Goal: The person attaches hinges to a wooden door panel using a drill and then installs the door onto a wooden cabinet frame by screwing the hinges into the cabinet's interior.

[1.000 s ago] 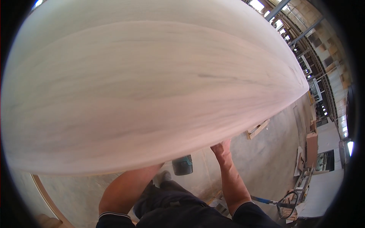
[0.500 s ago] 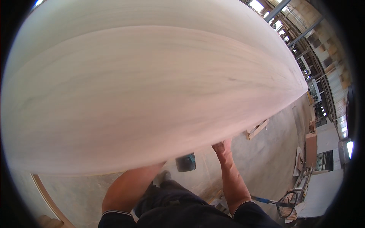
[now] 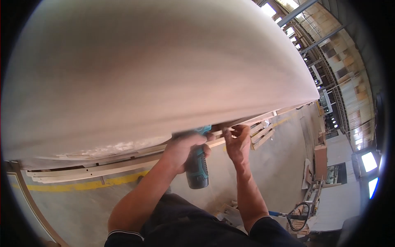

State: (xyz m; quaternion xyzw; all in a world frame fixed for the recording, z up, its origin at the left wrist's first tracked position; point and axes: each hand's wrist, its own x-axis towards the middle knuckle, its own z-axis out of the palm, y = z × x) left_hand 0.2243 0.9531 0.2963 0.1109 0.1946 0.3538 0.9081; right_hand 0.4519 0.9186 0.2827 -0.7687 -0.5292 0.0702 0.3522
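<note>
- Pale slab (image 3: 164, 70): smooth, matt-looking upper face; rough, flaky-looking lower edge (image 3: 111, 150).
- Power tool (image 3: 198, 164): plastic housing, teal and black, matt grip.
- Rails (image 3: 94, 171) under slab: bare, light wood.
- Pallet (image 3: 262, 137): bare, unpainted wood.
- Floor (image 3: 284, 168): matt, concrete-like; painted yellow line (image 3: 82, 186).
- Shirt (image 3: 185, 228): dark, matt cloth.

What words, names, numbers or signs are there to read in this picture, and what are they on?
None that I can read.
Teal-and-black power tool in the left hand: any small markings are too blurred to read.
Big pale piece: no letters show.
Yellow stripe on the floor: no letters show.
Dark panel at the right: too small to tell.
</note>
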